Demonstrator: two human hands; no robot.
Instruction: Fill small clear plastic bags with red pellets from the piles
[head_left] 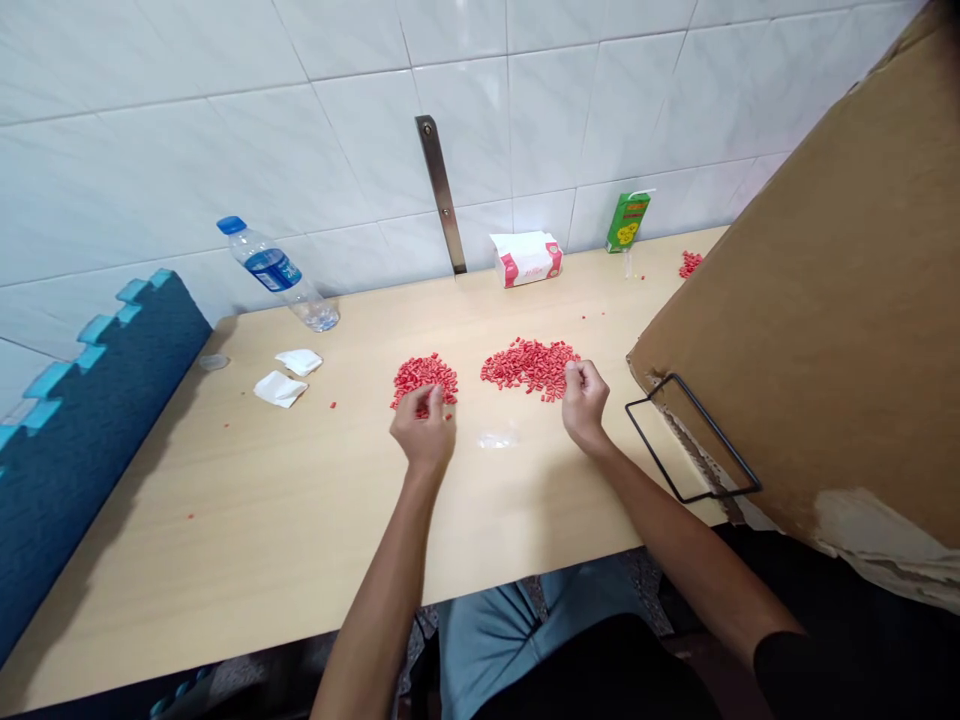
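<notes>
Left hand point(424, 430), fingers curled — a round heap of small red cylindrical pieces point(424, 373) just beyond them; right hand point(586, 405) curled likewise, a wider matching heap point(529, 364) beside its fingers — contents, cannot tell.

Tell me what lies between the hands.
In the head view, something clear, perhaps plastic, lies between the left hand and right hand, slightly nearer the person; a red pile lies farther back.
</notes>
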